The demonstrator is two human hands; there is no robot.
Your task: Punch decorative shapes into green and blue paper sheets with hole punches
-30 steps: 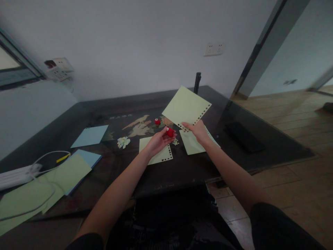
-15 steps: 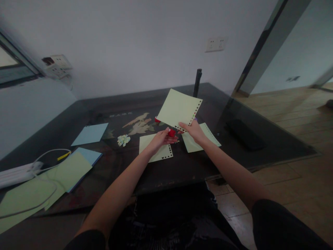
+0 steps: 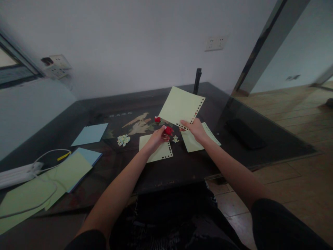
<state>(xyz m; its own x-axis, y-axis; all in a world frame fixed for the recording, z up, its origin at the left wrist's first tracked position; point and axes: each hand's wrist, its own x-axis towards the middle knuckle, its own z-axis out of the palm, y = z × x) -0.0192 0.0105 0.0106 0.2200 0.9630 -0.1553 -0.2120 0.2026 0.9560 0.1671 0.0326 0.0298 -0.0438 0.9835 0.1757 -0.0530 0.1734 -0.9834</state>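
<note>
Above the dark table (image 3: 182, 166) | my right hand (image 3: 195, 128) pinches a green sheet (image 3: 180, 106) by its punched edge, tilted up | my left hand (image 3: 156, 137) grips a red punch (image 3: 168, 130), just left of that edge, nearer it.
</note>
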